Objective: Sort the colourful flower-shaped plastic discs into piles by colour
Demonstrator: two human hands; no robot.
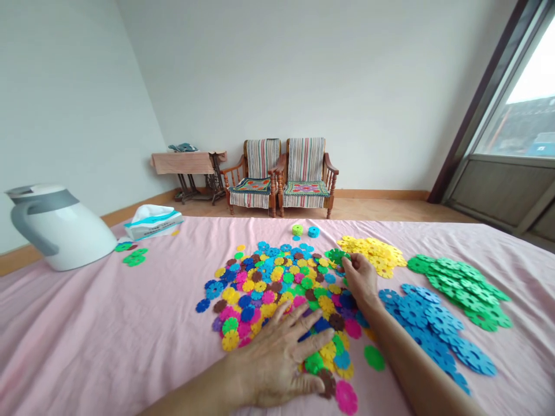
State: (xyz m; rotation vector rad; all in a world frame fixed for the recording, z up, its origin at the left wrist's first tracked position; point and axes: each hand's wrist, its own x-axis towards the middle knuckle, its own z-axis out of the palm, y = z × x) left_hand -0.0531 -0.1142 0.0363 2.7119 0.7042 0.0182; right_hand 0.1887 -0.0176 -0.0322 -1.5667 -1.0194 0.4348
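Note:
My left hand [288, 346] lies with fingers spread over the near part of a mixed heap of plastic snowflake discs [269, 284] in many colours. At the heap's far right edge, my right hand [362, 277] pinches a green snowflake disc [337, 255] between thumb and fingers. Beside that hand are a pile of yellow discs [373, 252], a pile of larger blue discs [418, 312] and a pile of green discs [463, 286]. A pink disc [347, 397] and a brown disc [327, 382] sit near my left thumb.
A pink cloth [165, 323] covers the table. A white and grey jug [73, 231] stands at left, near a tissue pack [154, 222] and a few green discs [135, 257]. Small green [297, 230] and blue disc stacks [313, 231] stand at the far edge. Two wooden armchairs [306, 167] are beyond.

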